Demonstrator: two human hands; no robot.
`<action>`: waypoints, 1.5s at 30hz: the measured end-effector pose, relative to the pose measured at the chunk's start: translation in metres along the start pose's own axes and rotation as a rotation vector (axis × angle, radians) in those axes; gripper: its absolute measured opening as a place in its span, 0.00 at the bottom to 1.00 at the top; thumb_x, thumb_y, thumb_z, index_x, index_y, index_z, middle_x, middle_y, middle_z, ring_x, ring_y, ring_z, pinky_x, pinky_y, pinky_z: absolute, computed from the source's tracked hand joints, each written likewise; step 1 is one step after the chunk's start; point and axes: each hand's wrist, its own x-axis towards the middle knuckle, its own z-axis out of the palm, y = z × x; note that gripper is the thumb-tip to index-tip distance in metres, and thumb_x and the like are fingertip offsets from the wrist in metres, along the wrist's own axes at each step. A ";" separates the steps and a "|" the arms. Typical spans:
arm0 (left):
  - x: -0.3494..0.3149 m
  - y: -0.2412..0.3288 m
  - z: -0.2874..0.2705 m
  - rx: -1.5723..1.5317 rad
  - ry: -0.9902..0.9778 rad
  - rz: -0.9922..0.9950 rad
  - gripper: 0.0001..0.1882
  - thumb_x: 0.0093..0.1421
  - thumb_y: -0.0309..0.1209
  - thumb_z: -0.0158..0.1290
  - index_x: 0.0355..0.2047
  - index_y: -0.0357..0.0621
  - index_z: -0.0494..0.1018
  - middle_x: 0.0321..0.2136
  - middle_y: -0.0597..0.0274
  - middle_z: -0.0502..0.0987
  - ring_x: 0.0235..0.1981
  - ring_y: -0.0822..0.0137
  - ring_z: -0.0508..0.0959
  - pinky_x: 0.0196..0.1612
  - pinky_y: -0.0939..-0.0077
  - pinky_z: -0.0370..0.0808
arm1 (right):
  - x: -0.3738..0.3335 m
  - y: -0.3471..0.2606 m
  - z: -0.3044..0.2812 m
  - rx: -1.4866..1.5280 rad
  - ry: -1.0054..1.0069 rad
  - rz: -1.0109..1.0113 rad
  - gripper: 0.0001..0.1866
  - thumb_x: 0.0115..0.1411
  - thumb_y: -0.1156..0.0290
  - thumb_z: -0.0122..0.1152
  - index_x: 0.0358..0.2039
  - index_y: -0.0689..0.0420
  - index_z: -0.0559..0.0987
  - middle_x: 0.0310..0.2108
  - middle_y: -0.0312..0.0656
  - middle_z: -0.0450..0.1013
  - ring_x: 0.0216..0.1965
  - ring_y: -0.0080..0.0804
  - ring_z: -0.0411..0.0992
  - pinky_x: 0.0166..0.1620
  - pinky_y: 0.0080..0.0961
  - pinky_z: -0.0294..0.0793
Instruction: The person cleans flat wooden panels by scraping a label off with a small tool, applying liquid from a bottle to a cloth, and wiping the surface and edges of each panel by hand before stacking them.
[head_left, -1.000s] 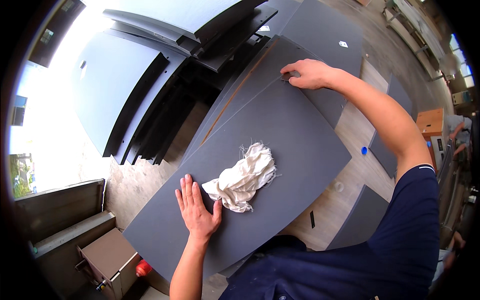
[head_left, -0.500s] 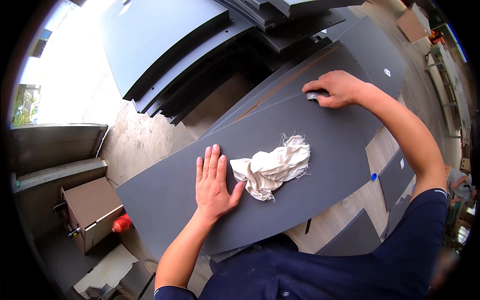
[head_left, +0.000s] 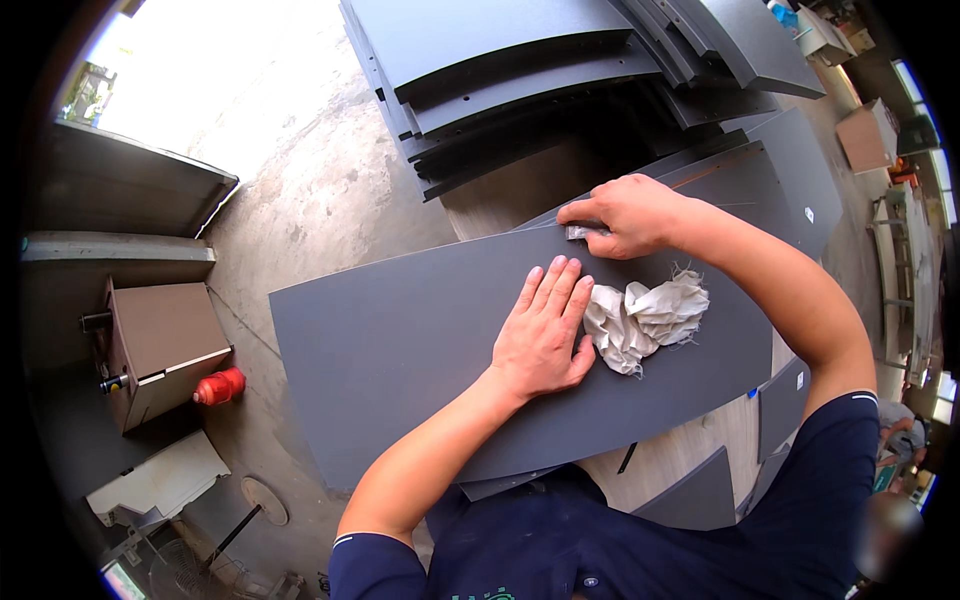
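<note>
Head view: the left hand point(head_left: 545, 332) lies flat on a large dark grey flat panel point(head_left: 410, 350), its fingers straight and side by side, the thumb spread slightly away, gripping nothing. Just to its right rests a crumpled white cloth with frayed edges point(head_left: 655, 312), on the same panel. Beyond the cloth, the right hand point(head_left: 630, 218) has its fingers curled around a small silvery-grey block point(head_left: 577, 232) at the panel's far long edge; most of the block is hidden by the hand, so its full shape cannot be told. Farther off stands a stack of dark grey curved-edged panels point(head_left: 510, 45). Left of the large panel are a brown box-shaped unit point(head_left: 168, 325) and a red rounded object point(head_left: 220, 386).
</note>
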 end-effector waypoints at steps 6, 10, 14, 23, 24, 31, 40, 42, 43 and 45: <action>-0.042 -0.024 -0.024 -0.024 -0.011 0.012 0.34 0.53 0.37 0.58 0.58 0.34 0.65 0.63 0.42 0.62 0.67 0.48 0.59 0.69 0.56 0.55 | 0.051 -0.073 -0.010 -0.026 -0.098 0.042 0.25 0.51 0.64 0.54 0.51 0.48 0.78 0.28 0.48 0.77 0.33 0.46 0.76 0.41 0.41 0.76; -0.131 -0.074 -0.097 0.159 0.000 -0.190 0.34 0.54 0.44 0.59 0.56 0.34 0.68 0.65 0.45 0.59 0.69 0.49 0.57 0.69 0.55 0.53 | 0.085 -0.122 -0.015 -0.030 -0.140 0.042 0.24 0.53 0.63 0.52 0.52 0.48 0.77 0.30 0.49 0.78 0.37 0.47 0.77 0.46 0.41 0.75; -0.211 -0.116 -0.155 0.354 0.167 -0.499 0.38 0.55 0.45 0.60 0.58 0.30 0.65 0.66 0.39 0.56 0.69 0.43 0.54 0.68 0.48 0.52 | 0.120 -0.161 -0.012 0.016 -0.089 -0.021 0.26 0.51 0.65 0.52 0.53 0.49 0.76 0.28 0.48 0.75 0.34 0.46 0.75 0.42 0.41 0.74; -0.245 -0.132 -0.157 -0.418 0.283 -0.909 0.44 0.59 0.50 0.58 0.63 0.26 0.55 0.40 0.41 0.80 0.42 0.44 0.81 0.47 0.62 0.76 | 0.219 -0.279 -0.016 -0.034 -0.138 -0.145 0.26 0.54 0.64 0.50 0.54 0.52 0.75 0.34 0.49 0.79 0.38 0.45 0.77 0.46 0.40 0.76; -0.244 -0.132 -0.157 -0.436 0.281 -0.908 0.44 0.59 0.49 0.58 0.63 0.26 0.56 0.40 0.41 0.80 0.42 0.44 0.81 0.46 0.61 0.76 | 0.229 -0.287 -0.012 -0.034 -0.121 -0.155 0.26 0.54 0.63 0.50 0.54 0.52 0.75 0.34 0.49 0.79 0.38 0.45 0.77 0.46 0.40 0.76; -0.249 -0.135 -0.157 -0.436 0.283 -0.877 0.43 0.60 0.47 0.58 0.62 0.25 0.56 0.38 0.40 0.80 0.39 0.43 0.81 0.43 0.60 0.76 | 0.209 -0.269 -0.021 -0.050 -0.175 -0.051 0.26 0.53 0.63 0.51 0.54 0.50 0.76 0.35 0.49 0.79 0.38 0.47 0.77 0.46 0.40 0.76; -0.246 -0.137 -0.164 -0.116 0.251 -0.698 0.45 0.56 0.43 0.61 0.63 0.27 0.54 0.59 0.35 0.65 0.59 0.45 0.67 0.58 0.54 0.66 | 0.226 -0.288 -0.035 0.094 0.192 0.010 0.27 0.58 0.63 0.52 0.59 0.51 0.73 0.40 0.51 0.79 0.40 0.49 0.77 0.48 0.39 0.75; -0.240 -0.144 -0.163 0.220 0.272 -0.383 0.45 0.54 0.40 0.61 0.65 0.28 0.53 0.65 0.37 0.57 0.67 0.47 0.58 0.66 0.51 0.56 | 0.181 -0.242 -0.042 0.348 0.394 0.145 0.32 0.58 0.61 0.58 0.63 0.51 0.67 0.38 0.53 0.78 0.36 0.40 0.77 0.44 0.31 0.75; -0.230 -0.145 -0.164 0.231 0.207 -0.306 0.44 0.53 0.41 0.61 0.64 0.29 0.57 0.67 0.41 0.55 0.70 0.51 0.52 0.69 0.48 0.46 | 0.147 -0.227 -0.043 0.386 0.464 0.204 0.32 0.57 0.63 0.59 0.63 0.52 0.67 0.38 0.50 0.78 0.34 0.36 0.76 0.43 0.30 0.75; -0.212 -0.145 -0.165 0.255 0.026 -0.196 0.41 0.55 0.45 0.58 0.62 0.29 0.60 0.68 0.43 0.54 0.71 0.51 0.50 0.70 0.49 0.44 | 0.076 -0.211 -0.022 0.481 0.611 0.251 0.32 0.54 0.67 0.63 0.60 0.54 0.68 0.35 0.44 0.76 0.32 0.29 0.72 0.41 0.27 0.74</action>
